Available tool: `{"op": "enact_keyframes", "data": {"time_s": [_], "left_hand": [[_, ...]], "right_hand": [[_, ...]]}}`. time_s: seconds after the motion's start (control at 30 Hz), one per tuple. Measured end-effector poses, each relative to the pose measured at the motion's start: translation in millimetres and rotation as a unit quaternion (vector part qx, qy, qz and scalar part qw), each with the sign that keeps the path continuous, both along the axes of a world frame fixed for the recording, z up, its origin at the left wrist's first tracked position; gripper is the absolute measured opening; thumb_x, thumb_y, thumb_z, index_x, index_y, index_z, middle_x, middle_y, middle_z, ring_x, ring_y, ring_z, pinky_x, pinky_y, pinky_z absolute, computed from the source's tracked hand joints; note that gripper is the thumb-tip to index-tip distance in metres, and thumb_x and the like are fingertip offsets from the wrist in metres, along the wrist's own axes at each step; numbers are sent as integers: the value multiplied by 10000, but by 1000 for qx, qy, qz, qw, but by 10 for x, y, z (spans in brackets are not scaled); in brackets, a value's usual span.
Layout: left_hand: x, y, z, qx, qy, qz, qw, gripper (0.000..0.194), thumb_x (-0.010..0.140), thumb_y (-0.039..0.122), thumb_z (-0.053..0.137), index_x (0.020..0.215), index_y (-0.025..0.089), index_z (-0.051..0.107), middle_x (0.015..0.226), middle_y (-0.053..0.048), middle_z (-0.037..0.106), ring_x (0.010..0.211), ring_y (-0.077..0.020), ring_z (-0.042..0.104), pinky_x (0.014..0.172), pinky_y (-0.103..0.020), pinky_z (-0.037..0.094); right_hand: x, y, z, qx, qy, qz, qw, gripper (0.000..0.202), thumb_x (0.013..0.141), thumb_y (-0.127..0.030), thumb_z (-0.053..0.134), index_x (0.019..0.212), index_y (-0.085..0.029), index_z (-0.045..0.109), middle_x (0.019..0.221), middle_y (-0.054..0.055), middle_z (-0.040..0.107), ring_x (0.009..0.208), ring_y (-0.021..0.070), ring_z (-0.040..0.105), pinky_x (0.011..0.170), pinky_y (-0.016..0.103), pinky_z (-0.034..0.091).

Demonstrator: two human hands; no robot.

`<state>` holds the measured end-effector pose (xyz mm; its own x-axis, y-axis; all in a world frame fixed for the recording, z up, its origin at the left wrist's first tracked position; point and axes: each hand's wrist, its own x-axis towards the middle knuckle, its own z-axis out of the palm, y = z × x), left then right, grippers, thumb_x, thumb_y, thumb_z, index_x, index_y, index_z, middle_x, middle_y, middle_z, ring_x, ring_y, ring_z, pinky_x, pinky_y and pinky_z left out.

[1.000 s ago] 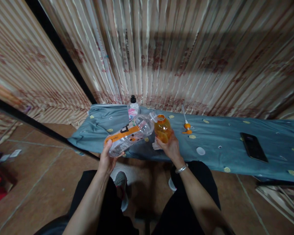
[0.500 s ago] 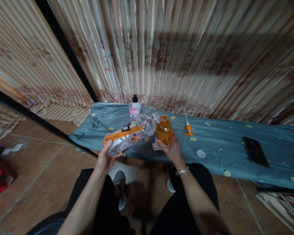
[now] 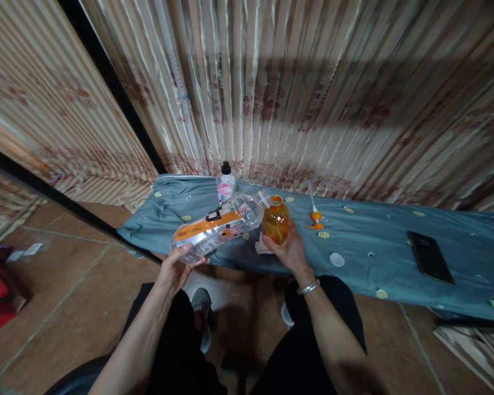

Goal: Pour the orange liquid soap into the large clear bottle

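Clear plastic bottle with an orange label (image 3: 216, 225): tilted above the table (image 3: 370, 236), neck at the mouth of the rounded translucent orange bottle (image 3: 275, 220). Left hand (image 3: 178, 267) grips its base, thumb uppermost; right hand (image 3: 288, 249) is wrapped around the orange bottle. Judged light, thin-walled, liable to dent; grip gently near the base. Orange bottle probably stiffer, slippery if wet; hold its lower body.

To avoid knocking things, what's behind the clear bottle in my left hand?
A black-capped bottle, its base covered, and patterned cloth; whatever the label hides can't be seen.
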<state>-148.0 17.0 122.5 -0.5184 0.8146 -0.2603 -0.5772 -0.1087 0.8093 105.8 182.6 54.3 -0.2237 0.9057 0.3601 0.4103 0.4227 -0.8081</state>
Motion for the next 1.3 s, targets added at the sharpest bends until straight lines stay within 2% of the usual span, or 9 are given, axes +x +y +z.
{"op": "enact_keyframes", "data": {"time_s": [0.2,0.37,0.53,0.63,0.83,0.97,1.07,1.13,1.3], "left_hand": [[6,4,61,-26,24,9,999,807,587,109,826,1366,235,659,1023,-75,819,784,-264,775,570,-339,683],[-8,-38,-14,-2,38,4,999,924,582,105,858,1447,301,598,1173,-79,800,777,-243,776,566,-303,670],[-5,-98,-57,16,68,5,998,931,611,130,880,1461,360,579,1318,-55,748,838,-218,775,601,-291,680],[20,-98,-46,10,76,33,997,881,564,169,914,1383,332,635,1213,-38,779,815,-206,762,572,-270,666],[17,-72,-51,-4,95,56,994,623,460,329,990,1015,200,739,911,-31,802,700,-182,730,530,-232,628],[27,-64,-39,6,95,72,993,680,422,339,1009,1037,213,747,901,-23,810,684,-178,728,513,-235,626],[53,-48,-14,2,87,90,992,640,365,347,1025,925,197,752,884,-22,811,659,-169,720,486,-233,620],[70,-37,2,-2,83,101,991,606,334,351,1029,845,188,746,869,-21,810,650,-166,717,473,-231,616],[93,-32,19,-7,76,98,992,575,330,352,1024,812,192,754,866,-20,813,661,-163,719,480,-215,605]], "right_hand": [[-10,9,17,4,-7,7,1000,815,779,-587,779,1420,-149,528,1361,220,722,1234,410,730,1050,566,608],[-26,3,15,19,-10,16,1000,782,802,-583,758,1425,-167,537,1408,204,701,1274,393,711,1083,560,595],[-45,-16,-1,31,-12,12,999,778,813,-573,756,1433,-160,531,1422,215,687,1283,391,704,1094,554,587],[-47,-20,-20,38,-19,11,999,776,831,-575,745,1445,-154,525,1414,212,693,1289,376,699,1099,543,583],[-39,-9,-59,57,-36,6,998,836,837,-584,747,1467,-96,494,1389,250,693,1271,381,709,1069,541,598],[-36,-10,-75,71,-38,0,997,823,840,-589,754,1470,-124,497,1375,232,706,1264,383,713,1058,551,605],[-36,-12,-75,75,-37,2,997,805,848,-556,750,1491,-153,483,1373,210,714,1246,373,724,1048,550,615],[-36,-13,-71,72,-38,4,997,815,848,-542,749,1500,-142,471,1374,215,715,1237,372,729,1040,544,621],[-37,-12,-72,70,-46,1,996,867,845,-582,744,1492,-79,463,1362,258,713,1234,390,731,1017,532,628]]}}
